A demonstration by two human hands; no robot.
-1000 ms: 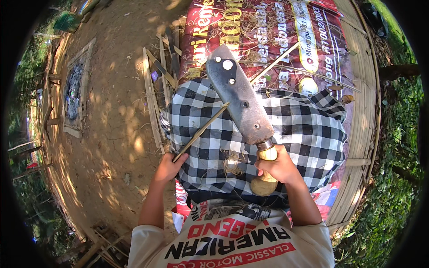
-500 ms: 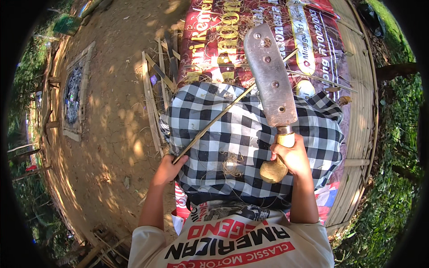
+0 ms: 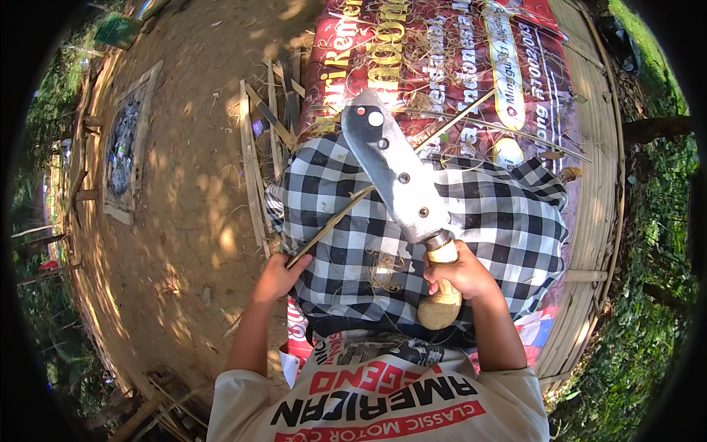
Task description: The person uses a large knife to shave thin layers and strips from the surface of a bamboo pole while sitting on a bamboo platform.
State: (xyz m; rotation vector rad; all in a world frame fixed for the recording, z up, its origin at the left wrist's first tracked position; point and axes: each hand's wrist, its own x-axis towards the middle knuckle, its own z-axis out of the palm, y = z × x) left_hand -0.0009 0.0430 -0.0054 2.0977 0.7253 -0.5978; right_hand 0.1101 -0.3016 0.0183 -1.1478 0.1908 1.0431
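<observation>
My right hand is closed round the wooden handle of a broad cleaver. Its shiny blade has a row of holes and points up and to the left. My left hand grips the near end of a thin bamboo strip beside my left thigh. The strip slants up to the right, passes behind the blade and shows again beyond it. A black-and-white checked cloth covers my lap under both, with a small tuft of shavings on it.
Ahead lies a dark red printed banner strewn with curly shavings. Bamboo slats form the right edge of the seat. Split bamboo pieces lean at the left. A framed ash pit is on the dirt ground.
The cleaver has swung left and come nearer, its blade now tilted across the bamboo strip. My right hand has shifted a little left and down; the left hand has stayed put.
</observation>
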